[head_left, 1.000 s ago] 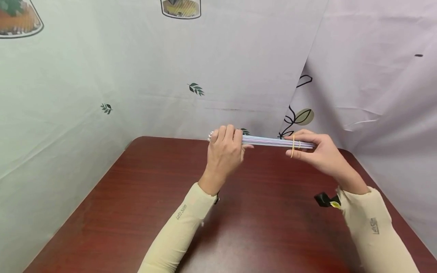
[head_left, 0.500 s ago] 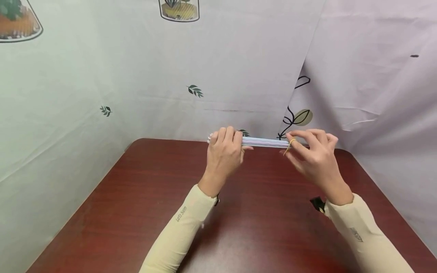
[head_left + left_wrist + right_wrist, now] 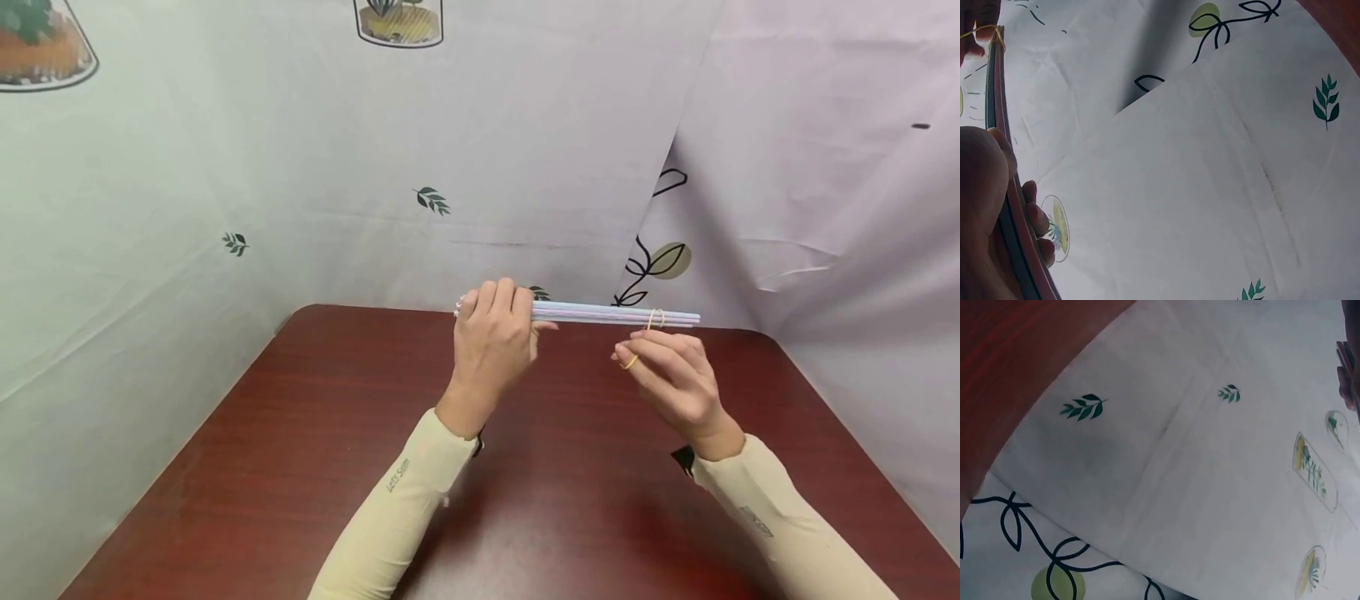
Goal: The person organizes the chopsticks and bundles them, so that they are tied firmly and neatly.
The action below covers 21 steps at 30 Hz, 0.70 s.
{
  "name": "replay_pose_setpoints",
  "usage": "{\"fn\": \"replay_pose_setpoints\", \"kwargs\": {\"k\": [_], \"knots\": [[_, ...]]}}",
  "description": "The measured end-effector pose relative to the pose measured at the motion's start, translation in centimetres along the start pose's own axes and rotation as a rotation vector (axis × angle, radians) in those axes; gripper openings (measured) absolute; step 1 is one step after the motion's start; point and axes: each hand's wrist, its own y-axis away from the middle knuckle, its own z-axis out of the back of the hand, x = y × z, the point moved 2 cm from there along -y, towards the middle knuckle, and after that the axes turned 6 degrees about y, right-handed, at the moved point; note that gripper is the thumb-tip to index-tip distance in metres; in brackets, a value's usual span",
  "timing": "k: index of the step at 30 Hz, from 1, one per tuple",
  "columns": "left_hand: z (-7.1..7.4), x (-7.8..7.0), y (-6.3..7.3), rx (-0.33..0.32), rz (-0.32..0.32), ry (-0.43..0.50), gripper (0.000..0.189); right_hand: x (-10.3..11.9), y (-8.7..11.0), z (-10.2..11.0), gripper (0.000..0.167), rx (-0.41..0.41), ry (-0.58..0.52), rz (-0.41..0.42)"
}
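Note:
My left hand (image 3: 495, 342) grips a bundle of slim pale blue and pink sticks (image 3: 585, 312), held level above the far table edge. The bundle's white-tipped end pokes out left of the fist. Near its right end a yellow rubber band (image 3: 656, 317) loops round the sticks. My right hand (image 3: 675, 379) is just below that end, with the band's other part hooked over its bent fingers. In the left wrist view the sticks (image 3: 1013, 206) run between thumb and fingers, and the band (image 3: 985, 28) shows at the top left. The right wrist view cuts off the right hand's fingers.
A dark red wooden table (image 3: 555, 500) lies beneath both arms. White printed cloth (image 3: 495, 150) hangs behind and at both sides. A black wrist device (image 3: 683, 459) sits at the right cuff.
My right hand has drawn back from the stick ends and dropped below them, pulling the band downward. The sticks' right ends now show fully. My left hand stays put.

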Motion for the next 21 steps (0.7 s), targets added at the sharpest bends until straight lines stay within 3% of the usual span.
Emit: {"fn": "replay_pose_setpoints", "kwargs": {"k": [5,6,9,13,16,21], "knots": [[-0.1,-0.3,0.0,-0.017,0.006,-0.009,0.053,0.2,-0.1,-0.5,0.01,-0.085,-0.077,-0.03],[-0.1,-0.4,0.0,-0.021,0.012,-0.015,0.053,0.2,-0.1,-0.6,0.013,-0.12,-0.125,-0.082],[-0.2,-0.5,0.1,-0.027,0.043,-0.025,0.053,0.3,0.0,-0.7,0.022,-0.226,-0.123,-0.259],[-0.3,-0.7,0.2,-0.028,0.09,-0.02,0.052,0.5,0.3,-0.3,0.034,-0.287,-0.175,-0.554],[-0.5,-0.9,0.3,-0.027,0.11,0.002,0.052,0.7,0.7,-0.2,0.042,-0.352,-0.318,-0.742],[-0.6,-1.0,0.5,-0.051,0.122,0.033,0.051,0.9,1.0,-0.2,0.051,-0.455,-0.462,-0.934]]}}
